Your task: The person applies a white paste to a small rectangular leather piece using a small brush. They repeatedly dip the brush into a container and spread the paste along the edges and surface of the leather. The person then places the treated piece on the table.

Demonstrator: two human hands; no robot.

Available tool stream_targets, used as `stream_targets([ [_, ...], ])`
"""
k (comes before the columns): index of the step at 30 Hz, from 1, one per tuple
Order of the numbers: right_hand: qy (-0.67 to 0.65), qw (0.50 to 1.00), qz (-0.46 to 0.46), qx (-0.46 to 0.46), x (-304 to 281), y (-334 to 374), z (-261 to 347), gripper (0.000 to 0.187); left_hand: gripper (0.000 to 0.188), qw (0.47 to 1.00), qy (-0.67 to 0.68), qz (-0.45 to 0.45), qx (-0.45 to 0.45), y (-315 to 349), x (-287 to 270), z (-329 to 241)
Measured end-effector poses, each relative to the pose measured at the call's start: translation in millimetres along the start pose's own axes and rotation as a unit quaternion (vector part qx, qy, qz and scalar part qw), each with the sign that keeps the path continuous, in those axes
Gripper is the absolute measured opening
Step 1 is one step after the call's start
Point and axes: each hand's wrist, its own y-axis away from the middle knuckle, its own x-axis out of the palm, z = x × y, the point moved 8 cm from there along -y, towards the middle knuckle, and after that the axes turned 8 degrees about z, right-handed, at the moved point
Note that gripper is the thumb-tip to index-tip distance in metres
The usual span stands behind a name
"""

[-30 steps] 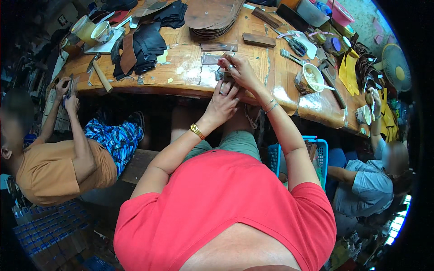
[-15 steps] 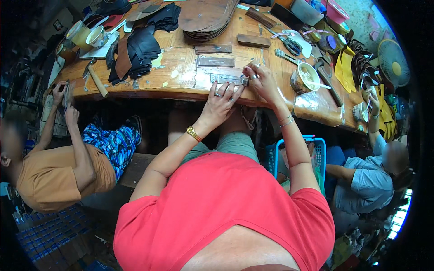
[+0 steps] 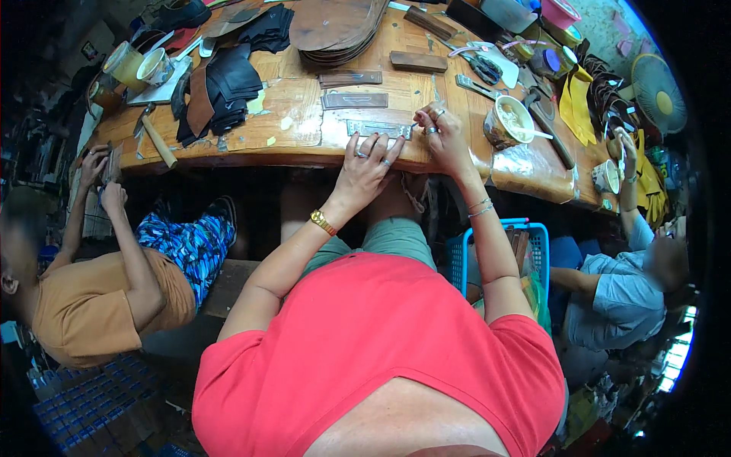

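My left hand (image 3: 365, 169) lies at the table's front edge, fingers spread, their tips pressing on the near edge of a narrow strip-shaped template (image 3: 378, 129) with cut-out lines. Just right of the strip, my right hand (image 3: 445, 135) is raised a little above the wood, thumb and fingers pinched together. Something thin may be in that pinch, but it is too small to name. Beyond the template lie two brown leather strips, one with a pale pattern (image 3: 355, 100) and a darker one (image 3: 350, 78) behind it.
A wooden block (image 3: 419, 62) and a stack of brown leather pieces (image 3: 339, 34) lie farther back. A paper cup with a spoon (image 3: 508, 131) stands to my right, near a hammer (image 3: 552, 137). Another hammer (image 3: 158, 142) lies left. Co-workers sit on both sides; a blue basket (image 3: 537, 251) stands beside me.
My right hand has drawn back to the right, off the strip's end, which now shows. My left hand stays on the strip. The whole view has shifted slightly.
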Motion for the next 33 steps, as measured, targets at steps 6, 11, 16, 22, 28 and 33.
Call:
stream_targets([
  [6, -0.049, 0.996, 0.057, 0.038, 6.5, 17.8, 17.2, 0.015, 0.089, 1.0, 0.014, -0.013, 0.001, 0.6, -1.0, -0.2],
  [11, -0.157, 0.979, -0.091, 0.089, -4.8, 23.0, -28.8, 0.027, 0.089, 1.0, 0.025, -0.011, 0.004, 0.8, -2.3, -1.7],
  [16, -0.155, 0.977, -0.107, 0.096, -0.2, 13.3, -31.3, 0.028, 0.09, 1.0, 0.025, -0.008, 0.005, 1.1, 0.6, 0.4],
  [22, -0.11, 0.988, -0.07, 0.08, 6.4, 9.6, -24.6, 0.024, 0.09, 1.0, 0.03, -0.008, 0.001, 0.8, 0.7, 1.1],
  [28, -0.082, 0.994, -0.05, 0.043, 8.5, 6.2, -16.0, 0.021, 0.091, 0.999, 0.042, -0.009, 0.003, 0.8, -0.8, -0.3],
  [33, -0.075, 0.996, -0.038, 0.03, 11.3, 9.6, -10.7, 0.021, 0.089, 0.999, 0.033, -0.012, 0.003, 0.0, -1.3, -0.6],
])
